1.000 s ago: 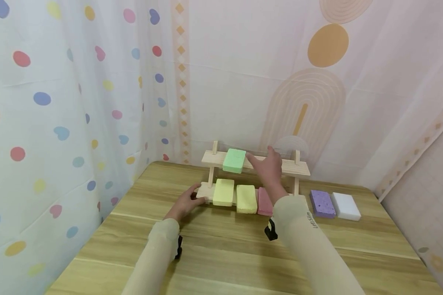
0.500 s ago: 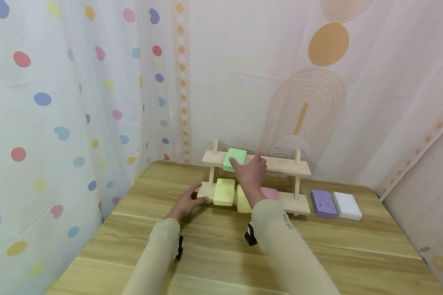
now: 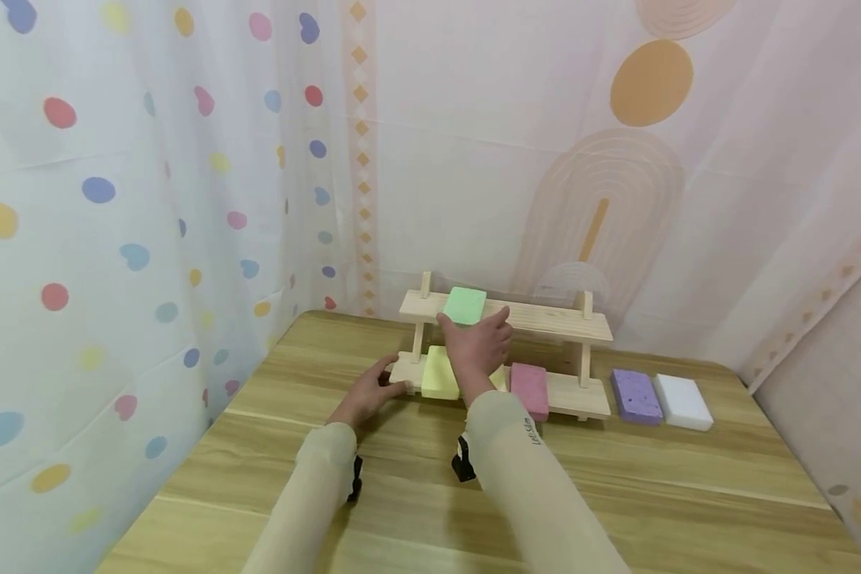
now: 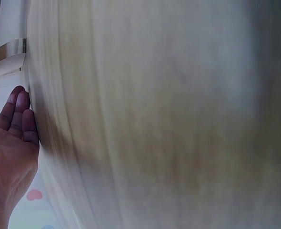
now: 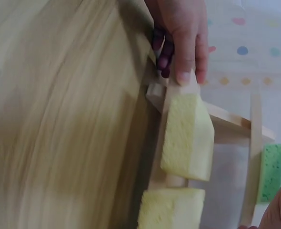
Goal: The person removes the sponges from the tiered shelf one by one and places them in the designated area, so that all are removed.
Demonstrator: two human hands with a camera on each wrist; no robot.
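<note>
Left end: the left hand (image 3: pixel 364 397) grips the lower plank of a two-tier pale wooden shelf (image 3: pixel 552 316), thumb on top.
Next along: a pale-yellow rectangular sponge (image 3: pixel 439 376) lies on that plank.
Above it: a mint-green rectangular sponge (image 3: pixel 466 304) sits on the upper plank.
Right hand: the right hand (image 3: pixel 477 347) reaches the green one, thumb and fingers spread, unclenched.
Behind its wrist: a second yellow sponge (image 5: pixel 171 210), mostly hidden from here, then a dusty-pink sponge (image 3: pixel 529 391).
Tabletop: a purple sponge (image 3: pixel 637 396) beside a white one (image 3: pixel 683 402).

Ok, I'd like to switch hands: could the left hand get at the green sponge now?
Probably not easily: the left hand holds the shelf, and the right hand crowds the green sponge.
</note>
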